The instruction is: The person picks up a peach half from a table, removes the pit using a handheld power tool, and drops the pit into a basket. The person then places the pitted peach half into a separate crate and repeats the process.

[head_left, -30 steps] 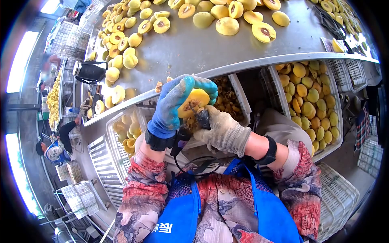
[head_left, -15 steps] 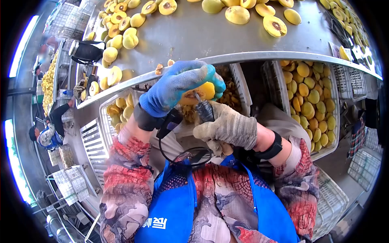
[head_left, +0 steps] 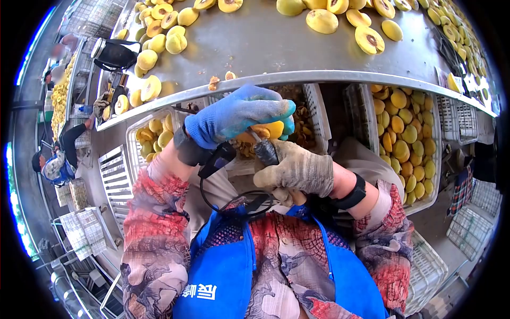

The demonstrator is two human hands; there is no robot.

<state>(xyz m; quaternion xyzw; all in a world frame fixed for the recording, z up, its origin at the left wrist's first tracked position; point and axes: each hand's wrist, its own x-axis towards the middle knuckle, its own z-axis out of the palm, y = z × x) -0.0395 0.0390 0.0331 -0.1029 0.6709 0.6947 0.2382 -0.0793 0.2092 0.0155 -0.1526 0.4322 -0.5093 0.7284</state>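
Note:
My left hand (head_left: 238, 114), in a blue glove, curls around a yellow peach half (head_left: 274, 129) just off the table's near edge. My right hand (head_left: 302, 169), in a grey-beige work glove, is closed on a pitting tool (head_left: 266, 152) with a black-wrapped grip and thin metal shaft. The shaft reaches the peach's underside; its tip is hidden by fruit and left fingers. Below the hands, a crate (head_left: 320, 114) contains peach scraps. Two small brown scraps (head_left: 213, 83) lie on the metal table (head_left: 255, 53) beyond the left hand.
Cut peach halves (head_left: 370, 41) lie across the table's far side and left end. Crates of peaches stand below, at left (head_left: 133, 139) and right (head_left: 436, 159). A dark jar (head_left: 117, 54) sits on the left corner. Another person (head_left: 59, 164) is seated at far left.
My left hand has rolled over the peach half, so less of its cut face shows. The tool stays against the fruit. The whole view has shifted slightly.

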